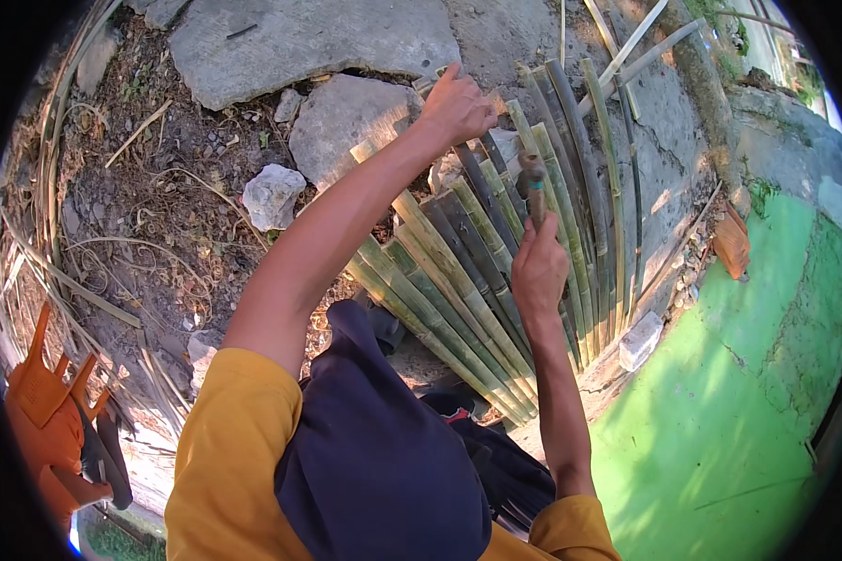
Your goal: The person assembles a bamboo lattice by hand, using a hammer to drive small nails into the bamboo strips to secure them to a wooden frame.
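Observation:
Split bamboo strips [454, 257], green and brown, lie side by side in a fan, close together at the near end and spread at the far end. My left hand [458, 107] reaches across to their far ends, its fingers closed round a dark bamboo strip [473, 173]. My right hand [540, 266] is wrapped round the handle of a short brown tool [534, 182] with a teal band. The tool points away from me above the strips, and its exact kind is hard to make out.
Flat grey stone slabs [318, 47] lie beyond the strips, with a pale rock [273, 196] to the left. An orange plastic chair [42, 402] stands at far left. On the right are a green-painted floor [702, 393], a white stone block [640, 341] and a dry brown leaf [731, 241].

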Motion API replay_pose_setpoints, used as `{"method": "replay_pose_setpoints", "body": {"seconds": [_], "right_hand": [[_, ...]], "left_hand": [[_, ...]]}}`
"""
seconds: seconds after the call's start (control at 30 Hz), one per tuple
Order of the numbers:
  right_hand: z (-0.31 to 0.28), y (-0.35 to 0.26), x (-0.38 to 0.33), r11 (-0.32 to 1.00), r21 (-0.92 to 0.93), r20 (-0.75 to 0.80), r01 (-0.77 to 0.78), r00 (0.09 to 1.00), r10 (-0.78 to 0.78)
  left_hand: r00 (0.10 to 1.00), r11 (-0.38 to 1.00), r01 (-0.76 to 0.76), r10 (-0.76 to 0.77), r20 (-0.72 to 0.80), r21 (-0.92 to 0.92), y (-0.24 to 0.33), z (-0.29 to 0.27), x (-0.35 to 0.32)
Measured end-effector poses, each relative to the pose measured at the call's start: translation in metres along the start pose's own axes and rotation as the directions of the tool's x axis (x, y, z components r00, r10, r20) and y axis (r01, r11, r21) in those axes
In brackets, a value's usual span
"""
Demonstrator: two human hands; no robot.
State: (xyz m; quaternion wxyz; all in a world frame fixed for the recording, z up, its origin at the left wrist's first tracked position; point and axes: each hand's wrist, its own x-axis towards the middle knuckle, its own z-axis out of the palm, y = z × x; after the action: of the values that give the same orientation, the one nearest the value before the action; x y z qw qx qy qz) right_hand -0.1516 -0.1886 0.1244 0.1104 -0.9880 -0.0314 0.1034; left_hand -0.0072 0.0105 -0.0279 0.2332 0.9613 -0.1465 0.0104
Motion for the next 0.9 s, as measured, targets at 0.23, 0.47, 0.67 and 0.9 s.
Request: {"method": "replay_pose_setpoints", "body": {"seconds": [0.23, 0.47, 0.67, 0.9], "right_hand": [[-0.017, -0.021, 0.010, 0.993, 0.118, -0.009, -0.001, 1.000, 0.002], [0.012, 0.014, 0.006, 0.960, -0.271, 0.262, 0.063, 0.965, 0.010], [-0.039, -0.042, 0.038, 0.988, -0.114, 0.155, 0.101, 0.984, -0.083], [0.017, 0.048, 0.007, 0.991, -0.133, 0.114, -0.008, 0.993, 0.024]], "left_hand": [[1.000, 1.000, 0.009, -0.009, -0.014, 0.021, -0.001, 0.009, -0.004], [1.000, 1.000, -0.003, 0.004, -0.026, 0.022, 0.000, 0.005, 0.002], [1.000, 0.999, -0.017, 0.017, -0.001, 0.030, -0.002, 0.003, -0.002], [0.991, 0.998, 0.003, -0.010, 0.132, 0.056, 0.008, 0.002, 0.003]]}}
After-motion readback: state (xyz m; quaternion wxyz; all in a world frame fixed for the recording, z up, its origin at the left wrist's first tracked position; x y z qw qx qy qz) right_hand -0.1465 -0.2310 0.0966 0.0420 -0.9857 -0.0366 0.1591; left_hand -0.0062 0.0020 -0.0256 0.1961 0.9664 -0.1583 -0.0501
